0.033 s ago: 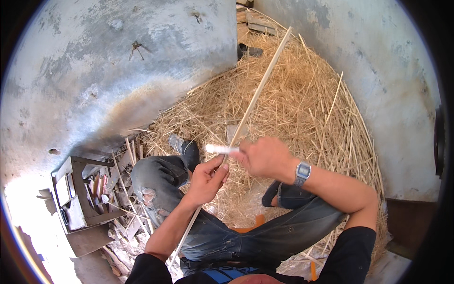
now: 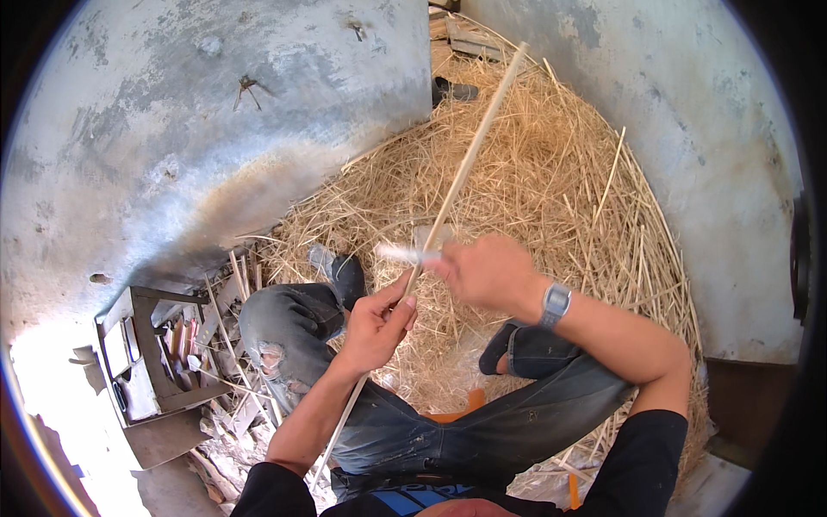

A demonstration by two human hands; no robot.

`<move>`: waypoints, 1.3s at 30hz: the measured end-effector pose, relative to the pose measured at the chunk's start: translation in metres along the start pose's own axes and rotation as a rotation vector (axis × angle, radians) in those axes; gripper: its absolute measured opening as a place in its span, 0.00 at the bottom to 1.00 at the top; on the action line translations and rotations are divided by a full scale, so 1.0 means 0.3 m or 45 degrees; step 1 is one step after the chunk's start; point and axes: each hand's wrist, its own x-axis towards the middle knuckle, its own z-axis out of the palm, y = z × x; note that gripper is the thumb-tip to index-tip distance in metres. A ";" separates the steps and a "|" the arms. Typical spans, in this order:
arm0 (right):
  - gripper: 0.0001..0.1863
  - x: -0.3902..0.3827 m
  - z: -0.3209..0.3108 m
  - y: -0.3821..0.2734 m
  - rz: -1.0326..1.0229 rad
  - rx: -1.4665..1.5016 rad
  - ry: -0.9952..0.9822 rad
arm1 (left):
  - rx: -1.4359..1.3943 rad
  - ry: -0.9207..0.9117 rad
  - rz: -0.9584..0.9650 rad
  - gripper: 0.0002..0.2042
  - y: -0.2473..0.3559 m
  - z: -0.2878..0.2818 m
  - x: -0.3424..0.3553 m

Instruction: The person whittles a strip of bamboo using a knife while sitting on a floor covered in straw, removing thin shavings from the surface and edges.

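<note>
A long pale bamboo strip (image 2: 475, 148) slants from the floor by my lap up to the far side, its far end in the air. Near its lower middle, my left hand (image 2: 376, 326) pinches it between thumb and fingers. My right hand (image 2: 489, 274), with a watch (image 2: 556, 304) on its wrist, is closed round a knife just beyond the left hand. The knife's bright blade (image 2: 398, 253) lies across the strip and is smeared by motion; its handle is hidden in my fist.
Thin shavings (image 2: 534, 155) and loose strips cover the floor beyond my bent legs. Worn walls (image 2: 258, 77) rise at left and right. A wooden box (image 2: 164, 398) with assorted items stands at the left, beside scraps. A bit of orange (image 2: 475, 399) shows under me.
My right hand and the knife have moved slightly away from me along the strip. The strip's far end has shifted a little left and away. My left hand stays in place.
</note>
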 end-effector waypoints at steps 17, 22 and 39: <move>0.29 0.024 -0.272 0.607 0.284 1.583 0.915 | -0.206 -0.284 -0.037 0.26 -0.010 -0.061 -0.078; 0.15 0.080 -0.278 0.459 0.155 1.631 0.824 | -0.188 -0.435 0.020 0.26 -0.015 -0.046 -0.057; 0.14 0.062 -0.144 0.223 0.141 1.180 0.471 | -0.128 -0.294 0.052 0.25 0.058 0.025 0.019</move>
